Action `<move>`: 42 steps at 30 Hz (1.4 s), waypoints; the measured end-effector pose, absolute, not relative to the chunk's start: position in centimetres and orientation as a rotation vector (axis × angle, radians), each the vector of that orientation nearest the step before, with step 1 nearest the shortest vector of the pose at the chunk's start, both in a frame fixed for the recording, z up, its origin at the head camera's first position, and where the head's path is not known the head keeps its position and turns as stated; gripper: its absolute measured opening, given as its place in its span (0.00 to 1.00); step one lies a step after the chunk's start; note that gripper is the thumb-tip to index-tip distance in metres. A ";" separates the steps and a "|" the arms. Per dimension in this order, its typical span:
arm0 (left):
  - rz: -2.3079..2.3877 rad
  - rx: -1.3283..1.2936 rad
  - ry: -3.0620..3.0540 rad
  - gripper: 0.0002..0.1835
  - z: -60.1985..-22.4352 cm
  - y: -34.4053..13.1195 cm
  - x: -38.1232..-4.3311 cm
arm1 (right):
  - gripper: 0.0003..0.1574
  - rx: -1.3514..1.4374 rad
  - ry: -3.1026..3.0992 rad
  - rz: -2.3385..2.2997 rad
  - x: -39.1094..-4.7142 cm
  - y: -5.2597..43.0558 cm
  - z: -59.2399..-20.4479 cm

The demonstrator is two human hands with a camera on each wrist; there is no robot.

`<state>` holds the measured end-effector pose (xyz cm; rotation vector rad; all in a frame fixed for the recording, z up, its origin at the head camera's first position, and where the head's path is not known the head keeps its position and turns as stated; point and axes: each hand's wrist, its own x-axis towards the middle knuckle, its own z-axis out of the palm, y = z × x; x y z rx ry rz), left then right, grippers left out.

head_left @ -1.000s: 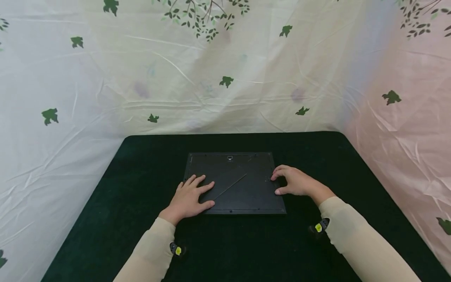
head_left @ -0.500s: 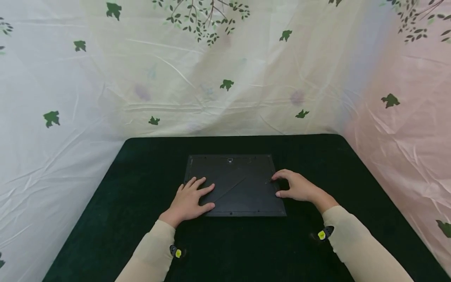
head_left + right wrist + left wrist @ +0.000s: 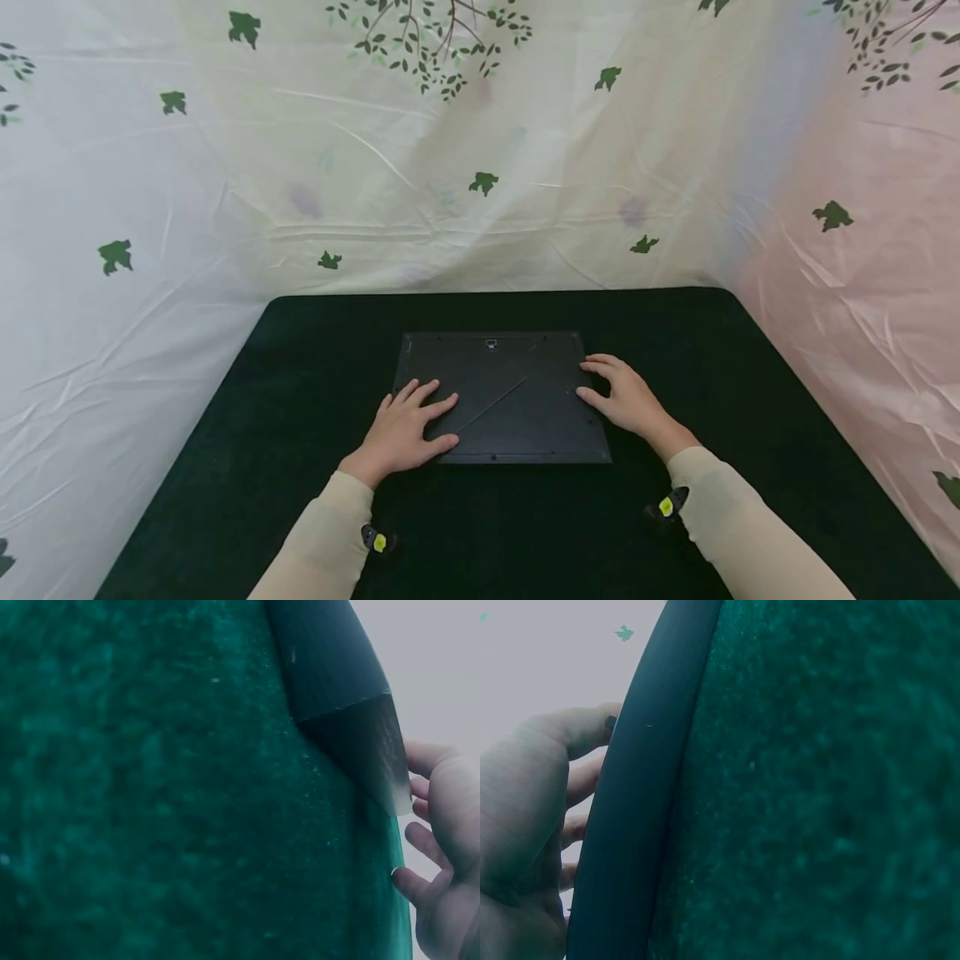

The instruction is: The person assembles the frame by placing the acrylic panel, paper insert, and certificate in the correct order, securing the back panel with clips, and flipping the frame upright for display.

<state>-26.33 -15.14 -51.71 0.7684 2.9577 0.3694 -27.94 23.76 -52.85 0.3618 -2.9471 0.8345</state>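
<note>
A black picture frame (image 3: pixel 517 417) lies with its back up on the dark green tabletop. Near its far edge is a small metal hanger (image 3: pixel 491 344), and a thin stick-like line (image 3: pixel 491 404) runs diagonally across the backing. My left hand (image 3: pixel 402 429) rests spread on the frame's near left part; in the left wrist view, the frame's side (image 3: pixel 634 772) stands beside that hand. At the right edge, my right hand (image 3: pixel 633 400) has its thumb on the backing and fingertips at the rim, thumb and fingers apart. The right wrist view shows a frame corner (image 3: pixel 352 712) beside the right hand (image 3: pixel 454 825).
The table (image 3: pixel 315 358) is covered in dark green cloth. Pale curtains (image 3: pixel 420 200) printed with green leaves hang behind it and along both sides. A small dark device with a yellow-green mark (image 3: pixel 378 540) sits at each cuff.
My right thumb has shifted up and left onto the frame's backing, and the right fingers have lifted away slightly. My left hand stays in place; the view has tilted a little upward.
</note>
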 end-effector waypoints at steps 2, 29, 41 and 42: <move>0.367 0.758 2.961 0.37 -51.7 -15.1 -26.3 | 0.32 0.365 -2.934 0.848 -28.0 23.7 -53.0; 0.373 0.765 2.956 0.37 -51.9 -15.1 -26.5 | 0.32 0.358 -2.961 1.023 -28.1 23.2 -52.4; 0.376 0.767 2.958 0.37 -51.9 -15.2 -26.5 | 0.32 0.467 -3.050 0.657 -28.0 22.5 -51.6; 0.377 0.768 2.959 0.37 -51.9 -15.2 -26.5 | 0.32 0.475 -3.057 0.614 -28.0 22.4 -51.5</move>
